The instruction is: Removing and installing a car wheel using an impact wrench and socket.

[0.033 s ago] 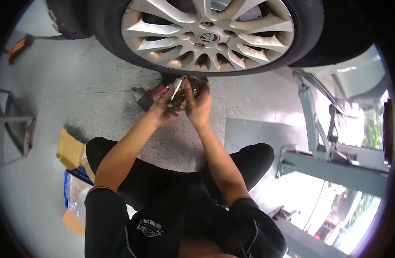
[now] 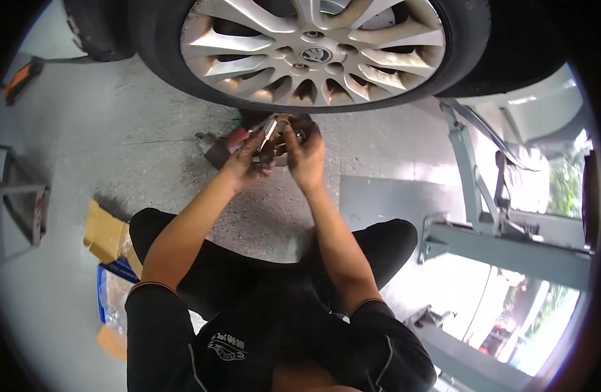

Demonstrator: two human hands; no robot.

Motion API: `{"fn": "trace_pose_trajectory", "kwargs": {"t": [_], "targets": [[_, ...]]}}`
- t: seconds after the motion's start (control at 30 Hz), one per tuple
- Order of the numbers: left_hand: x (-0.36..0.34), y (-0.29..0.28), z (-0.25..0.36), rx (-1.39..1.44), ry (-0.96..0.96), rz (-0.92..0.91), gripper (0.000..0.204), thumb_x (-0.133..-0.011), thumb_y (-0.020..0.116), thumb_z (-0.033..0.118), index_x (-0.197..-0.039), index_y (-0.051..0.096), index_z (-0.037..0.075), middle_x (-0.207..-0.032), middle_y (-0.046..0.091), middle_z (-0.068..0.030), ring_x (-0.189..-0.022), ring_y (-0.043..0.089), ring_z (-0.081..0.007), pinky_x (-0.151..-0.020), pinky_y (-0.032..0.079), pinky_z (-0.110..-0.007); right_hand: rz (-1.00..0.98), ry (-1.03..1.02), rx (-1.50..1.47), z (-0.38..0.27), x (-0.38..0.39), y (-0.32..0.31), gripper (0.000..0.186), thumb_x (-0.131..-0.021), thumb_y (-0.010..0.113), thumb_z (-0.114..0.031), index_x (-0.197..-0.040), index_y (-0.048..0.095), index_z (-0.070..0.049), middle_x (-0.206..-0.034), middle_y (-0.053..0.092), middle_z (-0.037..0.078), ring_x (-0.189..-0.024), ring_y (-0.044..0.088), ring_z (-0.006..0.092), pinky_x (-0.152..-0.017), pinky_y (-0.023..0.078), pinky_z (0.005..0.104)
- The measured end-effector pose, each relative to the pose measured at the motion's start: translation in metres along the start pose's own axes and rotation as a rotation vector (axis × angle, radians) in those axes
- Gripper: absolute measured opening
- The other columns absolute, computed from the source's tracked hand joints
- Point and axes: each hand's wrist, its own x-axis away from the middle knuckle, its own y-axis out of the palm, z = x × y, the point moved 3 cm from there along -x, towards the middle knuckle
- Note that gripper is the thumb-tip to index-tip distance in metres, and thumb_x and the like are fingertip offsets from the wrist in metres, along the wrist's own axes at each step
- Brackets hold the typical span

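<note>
Below me spreads a grey speckled floor [image 2: 150, 163], and over it looms a silver many-spoked alloy wheel in a black tyre [image 2: 315, 78]. An open brown cardboard box [image 2: 106, 232] lies beyond my left knee. A red-and-dark tool-like object [image 2: 217, 154] rests just beside my left hand [image 2: 245, 167]. That hand and my right hand [image 2: 305, 157] curl round a dark, brownish metal part [image 2: 280, 150], under the tyre's near edge; by my left fingers shows a slim silver metal cylinder [image 2: 269, 129].

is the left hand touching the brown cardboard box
Apart: the head view plainly shows floor and part of a leg between the left hand and the brown cardboard box.
</note>
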Motion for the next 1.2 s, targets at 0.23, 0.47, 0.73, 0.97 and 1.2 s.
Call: {"fn": "trace_pose_trajectory", "kwargs": {"t": [0.23,0.47,0.73,0.97,1.2], "targets": [[-0.003,0.008,0.011,-0.392,-0.066,-0.087,0.036,-0.087,0.062,0.042,-0.094,0.056,0.007,-0.071,0.056,-0.0030,-0.058,0.054,-0.0118,-0.047,0.038,-0.022,-0.152,0.119,-0.437,-0.004,-0.013,-0.039,0.032,-0.089,0.057,-0.010,-0.112,0.050,0.012,-0.100,0.064,0.016,-0.088,0.064,0.0213,-0.076,0.053,0.0281],[-0.010,0.040,0.014,-0.609,-0.022,-0.287,0.035,-0.088,0.061,0.041,-0.093,0.059,0.006,-0.068,0.055,-0.0003,-0.058,0.052,-0.0079,-0.048,0.038,-0.021,-0.168,0.308,-0.096,-0.035,-0.015,-0.069,0.034,-0.090,0.060,-0.021,-0.106,0.059,0.009,-0.091,0.065,0.011,-0.076,0.065,0.0163,-0.061,0.049,0.0248],[-0.029,0.034,0.014,-0.998,0.078,-0.441,0.030,-0.090,0.061,0.032,-0.086,0.059,0.003,-0.067,0.056,0.0004,-0.057,0.050,-0.0068,-0.050,0.039,-0.022,-0.425,0.414,0.297,-0.046,-0.021,-0.075,0.036,-0.088,0.063,-0.028,-0.104,0.063,0.005,-0.083,0.066,0.008,-0.070,0.064,0.0145,-0.058,0.051,0.0246],[-0.042,0.033,0.018,-1.270,0.249,-0.205,0.027,-0.088,0.063,0.029,-0.088,0.060,0.002,-0.061,0.054,0.0003,-0.051,0.048,-0.0067,-0.047,0.038,-0.023,-0.472,0.490,0.309,-0.028,-0.038,-0.072,0.038,-0.088,0.063,-0.027,-0.096,0.062,0.010,-0.081,0.066,0.016,-0.067,0.066,0.0178,-0.057,0.051,0.0273],[-0.061,0.058,0.011,-0.706,0.367,-0.198,0.021,-0.088,0.063,0.022,-0.095,0.060,0.003,-0.064,0.052,0.0016,-0.055,0.047,-0.0060,-0.050,0.036,-0.021,0.050,0.312,-0.053,-0.014,-0.043,-0.053,0.041,-0.084,0.067,-0.031,-0.091,0.059,0.008,-0.076,0.064,0.014,-0.068,0.062,0.0141,-0.060,0.048,0.0278]]}}
